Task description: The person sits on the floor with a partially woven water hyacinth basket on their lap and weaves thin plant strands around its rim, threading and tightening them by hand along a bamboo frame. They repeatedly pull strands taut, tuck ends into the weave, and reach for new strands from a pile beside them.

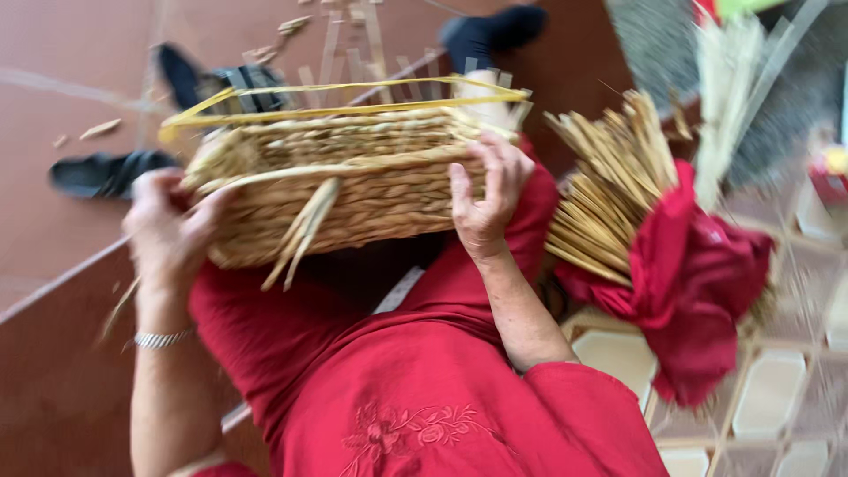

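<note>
Sandals (pixel 106 172) lie on the floor at far left. Next, the left hand (pixel 168 230) clasps the woven basket's (pixel 344 185) end, the right hand (pixel 486 199) grips its side, basket resting on the red-clad lap. Reed bundle (pixel 609 185) in red cloth (pixel 698 274) sits right. Weaving seems underway; loose strands want tucking.

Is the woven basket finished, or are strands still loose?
Unfinished: loose strands hang down the front of the basket, and flat yellow strips stand free above its rim. Both hands, left and right, hold it.
</note>
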